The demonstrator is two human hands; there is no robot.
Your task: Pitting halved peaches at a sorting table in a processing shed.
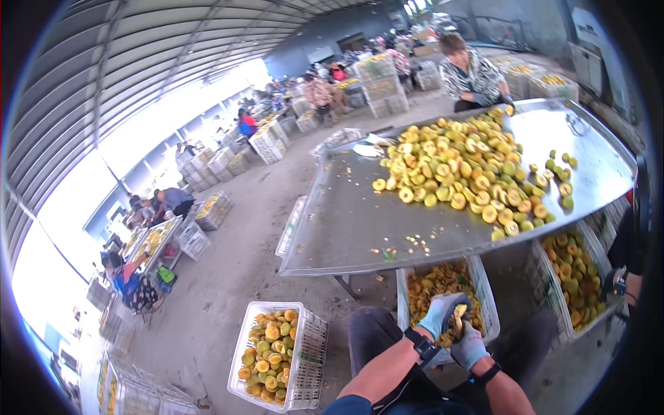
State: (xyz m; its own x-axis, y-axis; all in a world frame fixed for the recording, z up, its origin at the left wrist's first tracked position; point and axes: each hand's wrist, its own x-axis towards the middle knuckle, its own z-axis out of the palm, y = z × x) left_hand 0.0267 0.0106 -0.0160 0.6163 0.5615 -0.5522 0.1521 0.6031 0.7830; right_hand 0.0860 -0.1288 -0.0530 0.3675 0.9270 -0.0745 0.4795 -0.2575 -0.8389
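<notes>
My left hand [441,313], in a pale blue glove with dark fingers, curls around a piece of yellow stone fruit [460,310]. Just below and to its right, my right hand [468,346], gloved in grey, almost touches it. Something brownish shows between the two hands; whether it is fruit or a tool I cannot tell. Both hands are over a white plastic crate [490,306] of fruit scraps between my knees. Beyond it, a metal-topped table [342,223] carries a large heap of halved stone fruit [456,161].
Left of my knees stands a white crate [311,353] full of fruit. Another fruit crate [552,280] sits under the table's right side, near a person's arm [633,288]. A co-worker [469,72] sits at the far edge. Fruit stones [415,243] and white cloths or gloves [369,150] lie on the table.
</notes>
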